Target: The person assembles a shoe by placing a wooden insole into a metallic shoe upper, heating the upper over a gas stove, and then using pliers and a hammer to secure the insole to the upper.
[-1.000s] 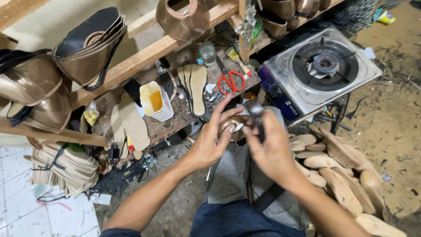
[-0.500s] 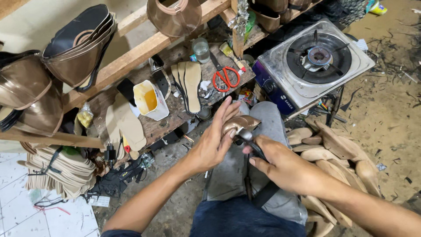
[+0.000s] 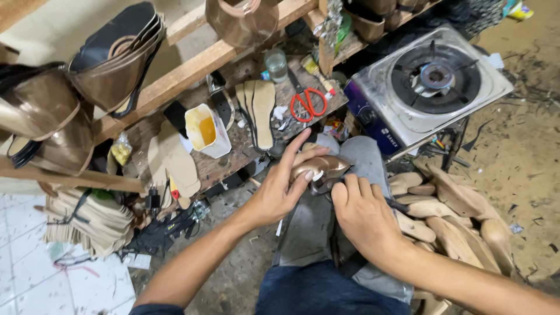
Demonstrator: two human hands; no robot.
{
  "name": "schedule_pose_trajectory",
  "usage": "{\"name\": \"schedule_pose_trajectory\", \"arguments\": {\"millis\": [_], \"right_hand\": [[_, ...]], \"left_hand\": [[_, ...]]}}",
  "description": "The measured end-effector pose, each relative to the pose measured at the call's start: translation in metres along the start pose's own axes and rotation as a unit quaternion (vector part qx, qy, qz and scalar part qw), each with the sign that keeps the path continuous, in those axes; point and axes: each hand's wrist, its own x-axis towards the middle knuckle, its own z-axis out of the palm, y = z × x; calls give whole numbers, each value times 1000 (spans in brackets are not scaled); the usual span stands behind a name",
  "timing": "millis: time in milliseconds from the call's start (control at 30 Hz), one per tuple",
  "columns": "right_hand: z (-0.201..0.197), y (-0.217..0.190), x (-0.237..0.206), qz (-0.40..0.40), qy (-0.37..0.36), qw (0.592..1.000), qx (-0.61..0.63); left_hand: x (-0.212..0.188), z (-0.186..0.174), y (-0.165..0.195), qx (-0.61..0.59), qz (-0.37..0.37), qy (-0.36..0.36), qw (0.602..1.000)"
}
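Observation:
A bronze, shiny shoe upper on a last [image 3: 324, 165] rests on my knee, over grey cloth. My left hand [image 3: 281, 188] cups it from the left, fingers wrapped along its side and index finger stretched up. My right hand [image 3: 360, 214] is closed around a dark metal tool [image 3: 322, 188] whose head presses against the shoe's underside, just below the toe. The tool's handle is mostly hidden in my fist.
A single-burner gas stove [image 3: 433, 80] stands at upper right. Red-handled scissors [image 3: 307, 104], insoles [image 3: 261, 111], a glass jar [image 3: 276, 63] and a white glue tub [image 3: 206, 130] lie on the low wooden bench. Wooden lasts [image 3: 449, 210] pile up at right. Bronze uppers [image 3: 114, 64] hang from the rack.
My right hand has drawn down and toward me, with the tool now under the shoe. The left hand stays cupped on the shoe. The camera view has shifted slightly.

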Motion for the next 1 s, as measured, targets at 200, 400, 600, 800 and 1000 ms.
{"name": "schedule_pose_trajectory", "arguments": {"millis": [200,400,600,800,1000], "right_hand": [[-11,3,0,105,-110,975,161],[30,-7,-3,72,14,992,107],[-7,0,-5,4,6,999,34],[-14,-1,5,140,-112,959,217],[33,-19,-8,137,8,972,192]], "left_hand": [[-4,0,-5,29,24,-1,999],[1,0,-10,-135,-55,-2,989],[0,1,-6,28,-6,-9,1000],[-4,-1,-8,31,25,-19,999],[-4,1,-9,-116,-59,-3,991]]}}
